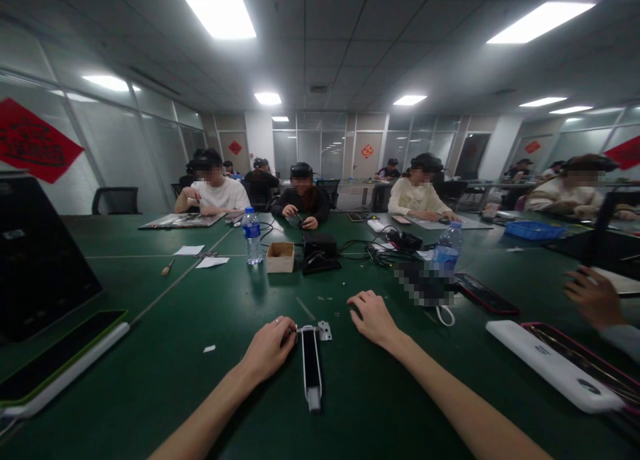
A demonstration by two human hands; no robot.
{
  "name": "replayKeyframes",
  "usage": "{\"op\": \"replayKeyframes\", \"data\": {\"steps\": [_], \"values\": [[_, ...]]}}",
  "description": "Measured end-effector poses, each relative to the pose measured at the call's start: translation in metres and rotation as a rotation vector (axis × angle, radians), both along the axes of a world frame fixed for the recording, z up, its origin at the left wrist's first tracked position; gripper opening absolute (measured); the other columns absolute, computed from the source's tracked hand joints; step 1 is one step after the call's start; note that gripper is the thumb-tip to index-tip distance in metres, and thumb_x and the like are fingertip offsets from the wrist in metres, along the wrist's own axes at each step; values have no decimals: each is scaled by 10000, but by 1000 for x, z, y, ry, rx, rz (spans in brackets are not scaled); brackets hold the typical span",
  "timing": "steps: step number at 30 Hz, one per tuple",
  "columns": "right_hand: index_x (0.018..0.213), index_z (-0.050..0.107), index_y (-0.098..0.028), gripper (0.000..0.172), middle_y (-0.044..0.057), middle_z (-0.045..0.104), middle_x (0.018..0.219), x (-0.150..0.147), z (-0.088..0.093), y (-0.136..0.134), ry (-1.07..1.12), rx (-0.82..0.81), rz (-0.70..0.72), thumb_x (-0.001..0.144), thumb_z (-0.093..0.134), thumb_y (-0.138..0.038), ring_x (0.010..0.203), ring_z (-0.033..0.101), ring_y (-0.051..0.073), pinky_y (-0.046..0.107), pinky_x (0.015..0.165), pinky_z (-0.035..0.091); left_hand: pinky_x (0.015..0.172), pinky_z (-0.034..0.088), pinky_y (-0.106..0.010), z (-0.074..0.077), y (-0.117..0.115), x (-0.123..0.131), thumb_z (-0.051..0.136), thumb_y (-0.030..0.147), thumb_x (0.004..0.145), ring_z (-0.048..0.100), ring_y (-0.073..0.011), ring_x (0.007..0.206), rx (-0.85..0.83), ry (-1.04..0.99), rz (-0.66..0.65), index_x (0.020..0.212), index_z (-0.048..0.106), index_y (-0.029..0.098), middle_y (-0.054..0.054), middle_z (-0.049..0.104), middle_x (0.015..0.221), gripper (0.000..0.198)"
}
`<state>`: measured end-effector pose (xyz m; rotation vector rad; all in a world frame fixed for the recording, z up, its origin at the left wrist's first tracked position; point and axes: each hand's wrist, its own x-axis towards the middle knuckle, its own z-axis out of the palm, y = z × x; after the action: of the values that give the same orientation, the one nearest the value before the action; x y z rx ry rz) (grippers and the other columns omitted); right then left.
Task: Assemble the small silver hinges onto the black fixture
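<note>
A long narrow black-and-silver metal part (311, 363) with a small hinge-like bracket (324, 329) at its far end lies on the green table (175, 367) in front of me. My left hand (270, 347) rests beside its far end, fingers curled and touching the part near the bracket; a ring shows on one finger. My right hand (371, 317) lies on the table to the right of the bracket, fingers curled down, and whether it holds anything small I cannot make out.
A cardboard box (280, 257), water bottles (252, 235), a black device with cables (320, 253), phones (487, 295) and a white case (553, 365) lie around. A dark tablet (35, 260) stands at left. Another person's hand (595, 297) is at right; several people sit opposite.
</note>
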<state>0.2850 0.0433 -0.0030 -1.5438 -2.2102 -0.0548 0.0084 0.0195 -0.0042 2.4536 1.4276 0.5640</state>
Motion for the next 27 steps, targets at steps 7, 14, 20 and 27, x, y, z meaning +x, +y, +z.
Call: {"op": "replayKeyframes", "data": {"steps": [7, 14, 20, 27], "values": [[864, 633, -160, 172, 98, 623, 916, 3, -1, 3, -21, -18, 12, 878, 465, -196, 877, 526, 222, 336, 751, 409, 701, 419, -274, -1, -1, -1, 421, 237, 894, 551, -161, 758, 1, -18, -2, 946, 544, 193, -28, 586, 879, 141], [810, 611, -159, 127, 51, 620, 816, -38, -1, -18, 339, -127, 71, 838, 497, -206, 744, 556, 165, 275, 682, 434, 705, 417, -261, -3, 0, -1, 429, 230, 894, 560, -159, 769, 3, -23, 0, 928, 542, 194, -24, 590, 870, 123], [808, 643, -158, 139, 21, 615, 727, -58, 4, -31, 421, -258, 89, 827, 520, -221, 669, 543, 147, 253, 606, 411, 689, 409, -253, -5, 1, -1, 433, 223, 887, 560, -159, 753, 36, -21, -8, 924, 541, 197, -23, 592, 868, 117], [872, 648, -166, 135, 18, 634, 783, -57, 17, -38, 443, -288, 145, 827, 535, -226, 693, 548, 134, 240, 623, 427, 690, 417, -262, -2, -1, 0, 421, 200, 879, 562, -167, 765, 28, -3, -15, 920, 544, 185, -37, 597, 869, 131]]}}
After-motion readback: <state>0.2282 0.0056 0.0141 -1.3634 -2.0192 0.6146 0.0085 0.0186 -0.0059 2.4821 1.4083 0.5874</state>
